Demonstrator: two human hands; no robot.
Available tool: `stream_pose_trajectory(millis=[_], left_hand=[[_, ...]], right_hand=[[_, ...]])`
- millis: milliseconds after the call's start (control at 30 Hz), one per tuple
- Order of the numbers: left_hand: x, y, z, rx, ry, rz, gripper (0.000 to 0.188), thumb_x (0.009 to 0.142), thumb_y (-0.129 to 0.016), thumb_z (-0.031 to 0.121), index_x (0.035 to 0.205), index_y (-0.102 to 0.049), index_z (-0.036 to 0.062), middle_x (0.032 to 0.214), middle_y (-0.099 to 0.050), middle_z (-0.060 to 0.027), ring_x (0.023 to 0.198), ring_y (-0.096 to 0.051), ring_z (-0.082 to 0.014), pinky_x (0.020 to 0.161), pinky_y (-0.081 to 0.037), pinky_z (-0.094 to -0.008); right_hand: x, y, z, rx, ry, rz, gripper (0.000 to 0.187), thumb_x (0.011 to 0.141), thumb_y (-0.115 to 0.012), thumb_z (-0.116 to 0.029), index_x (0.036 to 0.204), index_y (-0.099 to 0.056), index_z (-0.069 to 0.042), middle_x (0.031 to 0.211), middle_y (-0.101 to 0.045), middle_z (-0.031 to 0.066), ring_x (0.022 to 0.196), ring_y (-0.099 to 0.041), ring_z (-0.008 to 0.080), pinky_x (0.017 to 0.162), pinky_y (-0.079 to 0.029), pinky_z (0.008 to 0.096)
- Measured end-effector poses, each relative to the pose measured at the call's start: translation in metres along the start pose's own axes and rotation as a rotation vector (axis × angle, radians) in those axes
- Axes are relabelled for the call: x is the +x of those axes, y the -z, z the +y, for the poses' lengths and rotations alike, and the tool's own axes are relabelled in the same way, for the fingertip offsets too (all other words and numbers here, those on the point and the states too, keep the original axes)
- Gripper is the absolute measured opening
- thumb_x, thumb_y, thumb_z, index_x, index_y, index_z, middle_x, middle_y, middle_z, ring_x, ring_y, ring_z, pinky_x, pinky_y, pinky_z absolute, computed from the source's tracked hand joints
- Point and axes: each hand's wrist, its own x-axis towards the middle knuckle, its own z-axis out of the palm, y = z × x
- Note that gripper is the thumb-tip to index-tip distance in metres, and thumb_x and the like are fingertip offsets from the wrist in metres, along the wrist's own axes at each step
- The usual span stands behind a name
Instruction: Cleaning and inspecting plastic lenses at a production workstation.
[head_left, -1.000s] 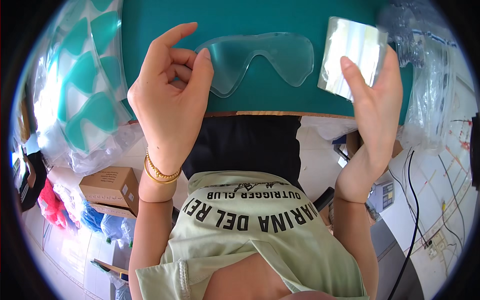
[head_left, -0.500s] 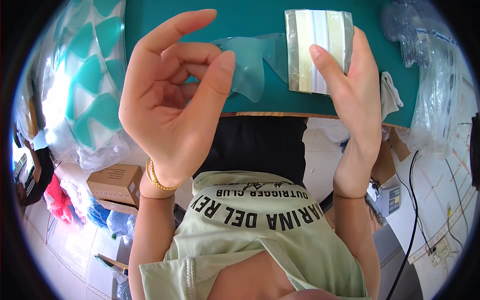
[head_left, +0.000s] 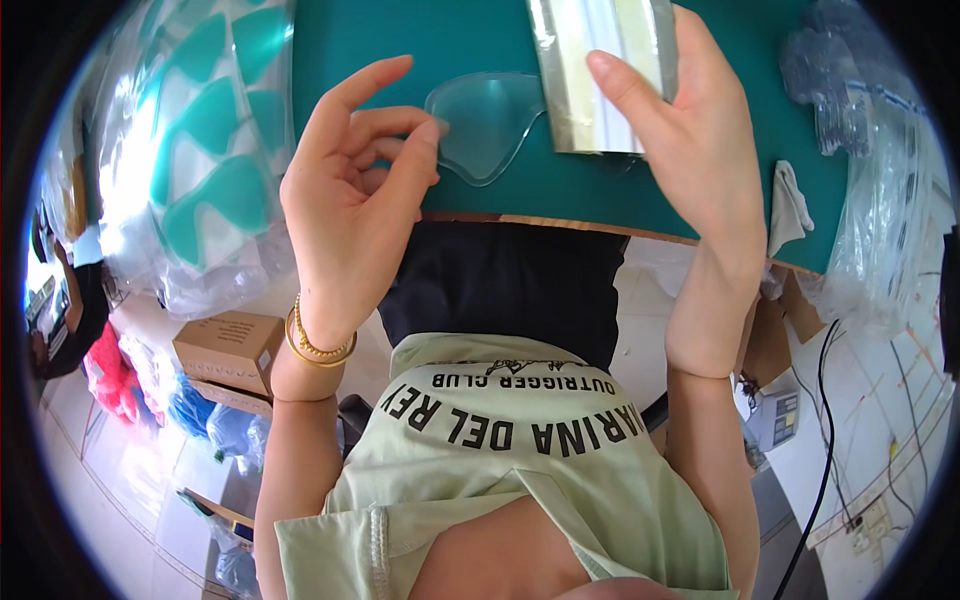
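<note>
My left hand [head_left: 365, 165] pinches the left edge of a clear curved plastic lens [head_left: 485, 130] between thumb and bent fingers, the index finger stretched out above. The lens is shaped like a goggle shield, with a notch at its lower right, and is held over the green table. Its right end goes out of sight behind a flat rectangular pad [head_left: 570, 90] in my right hand [head_left: 690, 130]. That pad is striped white and pale yellow and covered in clear film. My right thumb presses on its front, with the other fingers behind it; its top is cut off by the view.
On the left of the green table [head_left: 390, 30] lies a clear plastic bag [head_left: 215, 140] of teal-and-white lens shapes. A white cloth [head_left: 790, 205] rests at the right edge, beside crumpled clear bags [head_left: 860, 210]. A cardboard box [head_left: 230, 350] stands below on the left.
The lens has turned from a steep, curled angle to a flatter, face-up one. My right hand and the pad have shifted left and farther away. My left hand still pinches the lens.
</note>
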Motion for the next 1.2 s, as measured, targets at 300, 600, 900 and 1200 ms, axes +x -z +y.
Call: stream_pose_trajectory(millis=[300,600,900,1200], left_hand=[[0.000,0.005,-0.006,0.051,-0.002,0.002,0.038,0.090,-0.067,-0.001,0.127,-0.060,-0.0007,0.090,-0.072,-0.0051,0.070,-0.061,-0.0042,0.057,-0.051,-0.0194],[0.002,0.004,-0.008,0.014,-0.041,-0.005,0.038,0.090,-0.066,0.000,0.128,-0.060,-0.0007,0.089,-0.070,-0.0046,0.071,-0.062,-0.0048,0.059,-0.054,-0.0202],[0.022,0.019,0.012,0.245,-0.340,-0.038,0.031,0.088,-0.068,0.004,0.118,-0.066,0.0001,0.094,-0.066,-0.0076,0.076,-0.065,-0.0148,0.064,-0.055,-0.0269],[0.040,-0.025,0.026,0.909,-0.668,-0.331,0.027,0.071,-0.072,0.010,0.091,-0.061,-0.0016,0.092,-0.057,-0.0133,0.089,-0.056,-0.0317,0.080,-0.050,-0.0395]], right_hand=[[-0.014,-0.038,0.000,-0.187,0.128,-0.151,0.038,0.096,-0.068,-0.019,0.123,-0.053,0.004,0.107,-0.069,0.0103,0.095,-0.065,0.0155,0.084,-0.052,0.0299],[-0.021,-0.047,-0.004,-0.319,0.059,-0.069,0.041,0.092,-0.070,-0.018,0.122,-0.051,0.003,0.099,-0.070,0.0222,0.089,-0.072,0.0341,0.078,-0.054,0.0387],[-0.019,0.025,0.011,0.096,0.070,0.138,0.028,0.103,-0.058,-0.025,0.117,-0.058,-0.002,0.093,-0.069,0.0035,0.073,-0.063,0.0037,0.053,-0.042,0.0166],[0.004,0.152,0.015,-0.572,-0.107,0.400,0.036,0.103,-0.057,-0.032,0.120,-0.068,-0.002,0.077,-0.067,0.0037,0.063,-0.054,0.0055,0.055,-0.041,0.0254]])
